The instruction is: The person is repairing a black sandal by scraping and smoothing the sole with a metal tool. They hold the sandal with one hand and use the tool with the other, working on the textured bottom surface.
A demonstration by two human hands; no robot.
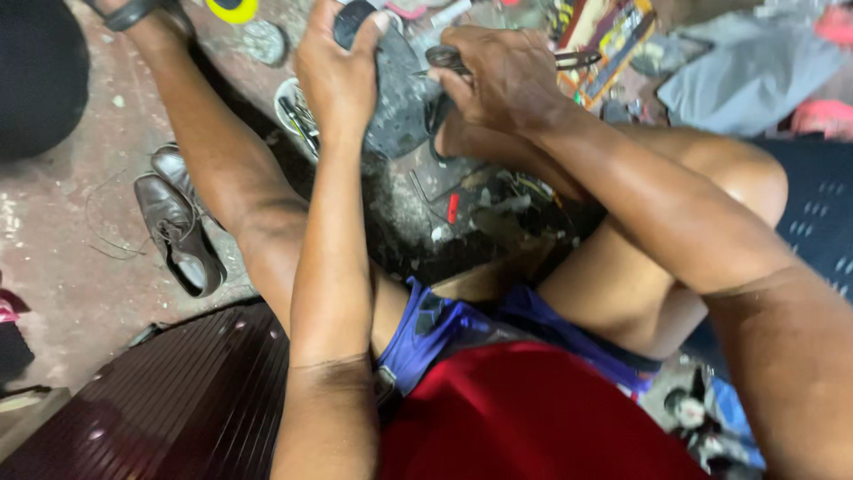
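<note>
Currently left hand (338,67) clamps the dark shoe (395,98) sole-up, long axis running away from the body; right hand (502,76), just beside it, grips pliers (569,60).

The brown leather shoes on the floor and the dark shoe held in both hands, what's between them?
In the head view, the person's bare left leg crosses between them.
</note>
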